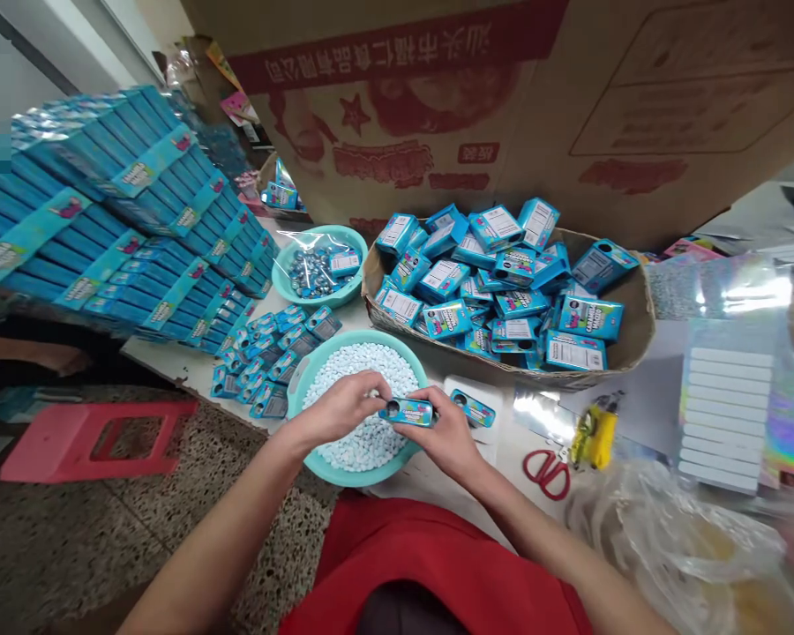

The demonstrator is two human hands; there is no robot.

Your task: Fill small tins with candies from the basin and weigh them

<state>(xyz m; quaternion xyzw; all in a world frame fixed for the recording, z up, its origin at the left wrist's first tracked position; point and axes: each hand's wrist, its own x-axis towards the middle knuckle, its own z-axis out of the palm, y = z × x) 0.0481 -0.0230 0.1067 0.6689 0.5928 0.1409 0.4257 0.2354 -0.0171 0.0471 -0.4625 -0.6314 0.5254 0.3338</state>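
My right hand (446, 432) grips a small blue candy box (410, 412), held level with its round dark opening toward the left. At that open end my left hand (350, 406) has its fingers pinched together; what they hold, if anything, is hidden. Both hands are over a turquoise basin (357, 344) full of small white candies (363, 445). Another blue box (473, 408) with a similar opening lies on a white scale-like tray (499, 432), just right of my right hand.
A cut-down carton (639, 335) heaped with blue boxes stands behind. Rows of boxes (265, 362) and a second basin (281, 287) are at left, near tall stacks of packs (172, 220). Red scissors (546, 474) and a plastic bag (662, 529) lie right. A pink stool (53, 441) is below left.
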